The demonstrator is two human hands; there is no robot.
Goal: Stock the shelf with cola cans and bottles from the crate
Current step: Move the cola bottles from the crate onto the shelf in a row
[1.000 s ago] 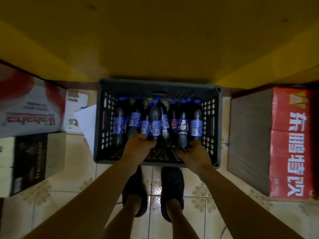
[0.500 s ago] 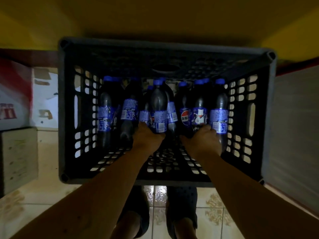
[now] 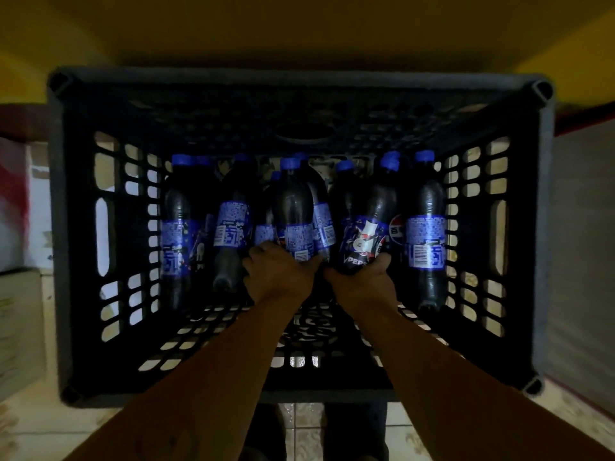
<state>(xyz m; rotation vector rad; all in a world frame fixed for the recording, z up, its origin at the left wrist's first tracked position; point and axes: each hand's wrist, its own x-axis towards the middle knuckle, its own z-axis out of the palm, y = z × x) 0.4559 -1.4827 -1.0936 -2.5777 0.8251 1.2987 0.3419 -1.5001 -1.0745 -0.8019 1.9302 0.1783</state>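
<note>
A black slotted plastic crate [image 3: 80, 227] fills the view, seen from above. Inside stand several dark cola bottles with blue caps and blue labels. My left hand [image 3: 278, 276] grips the base of a middle bottle [image 3: 294, 207]. My right hand [image 3: 364, 284] grips the base of a bottle with a Pepsi label [image 3: 369, 227], which leans to the right. More bottles stand at the left [image 3: 178, 227] and at the right [image 3: 427, 227]. The near half of the crate floor holds nothing.
A yellow surface [image 3: 299, 28] lies beyond the crate's far wall. Cardboard boxes [image 3: 16, 327] stand on the tiled floor at the left, and a grey-sided carton [image 3: 585, 261] at the right. My dark shoes [image 3: 356, 434] show below the crate's near edge.
The camera has come much closer to the crate, which now fills the view. Both hands keep their hold on the bottle bases, and the right bottle has tilted and risen slightly.
</note>
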